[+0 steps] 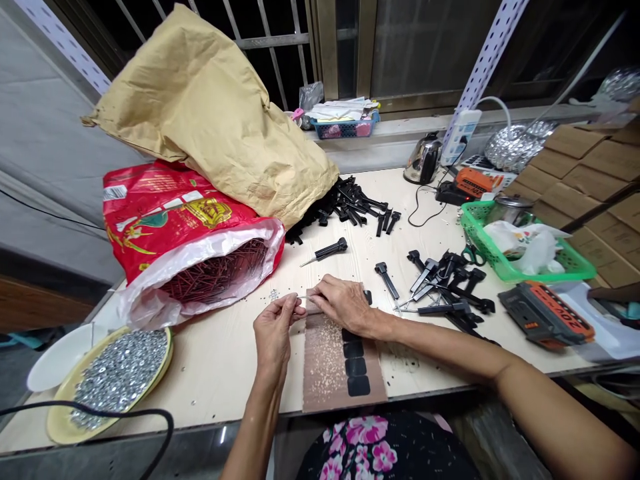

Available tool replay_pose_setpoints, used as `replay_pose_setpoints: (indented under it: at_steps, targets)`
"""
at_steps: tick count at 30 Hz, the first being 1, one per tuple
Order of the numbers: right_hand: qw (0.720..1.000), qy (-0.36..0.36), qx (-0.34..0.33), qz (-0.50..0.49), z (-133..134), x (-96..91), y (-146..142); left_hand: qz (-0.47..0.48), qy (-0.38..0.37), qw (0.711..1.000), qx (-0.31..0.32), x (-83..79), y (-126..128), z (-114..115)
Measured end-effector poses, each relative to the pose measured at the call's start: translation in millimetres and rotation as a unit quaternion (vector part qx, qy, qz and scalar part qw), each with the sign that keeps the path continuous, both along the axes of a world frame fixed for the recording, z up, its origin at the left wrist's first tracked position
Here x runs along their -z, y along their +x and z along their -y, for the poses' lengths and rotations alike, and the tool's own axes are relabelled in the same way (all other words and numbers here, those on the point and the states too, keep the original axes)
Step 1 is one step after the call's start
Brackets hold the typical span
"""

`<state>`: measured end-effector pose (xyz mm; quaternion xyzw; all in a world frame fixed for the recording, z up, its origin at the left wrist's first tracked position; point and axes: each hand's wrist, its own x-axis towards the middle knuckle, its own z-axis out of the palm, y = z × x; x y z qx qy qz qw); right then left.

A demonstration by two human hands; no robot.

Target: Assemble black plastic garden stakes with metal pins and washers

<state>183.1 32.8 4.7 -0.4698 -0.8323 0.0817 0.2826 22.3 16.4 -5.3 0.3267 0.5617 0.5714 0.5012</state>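
My right hand (345, 303) is closed above a brown board (320, 387), and a thin metal rod (303, 297) sticks out of its fingers to the left. Most of what that hand grips is hidden under the fingers. My left hand (275, 327) pinches at the rod's far end; whatever small piece lies between thumb and fingertip cannot be made out. Just beyond the hands lies a black plastic piece with a metal shaft (327, 250). To the right is a pile of similar black pieces with screws (445, 287).
At the left, a red bag (175, 220) spills toward me with long dark screws (220, 273), near a yellow bowl of washers (125, 373). A paper sack (215, 113) holds black parts (350, 200). A green basket (520, 267) and an orange-black battery (547, 313) stand at the right.
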Motion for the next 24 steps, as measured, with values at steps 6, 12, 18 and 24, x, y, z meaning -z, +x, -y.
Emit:
replay_pose_setpoints:
  at_steps: [6,12,18,24]
  targets:
    - [0.999,0.041,0.007,0.023,0,4.1,4,0.036,-0.038,0.999,0.012,4.0,2,-5]
    - [0.999,0.029,0.005,0.028,3,5.8,8,0.044,-0.045,0.998,0.009,0.5,8,-6]
    - [1.000,0.020,0.008,0.006,5,7.7,10,0.035,-0.043,0.998,0.021,-0.9,11,-5]
    - [0.999,0.031,0.021,0.027,7,8.5,13,0.035,-0.040,0.998,0.034,-0.1,15,-3]
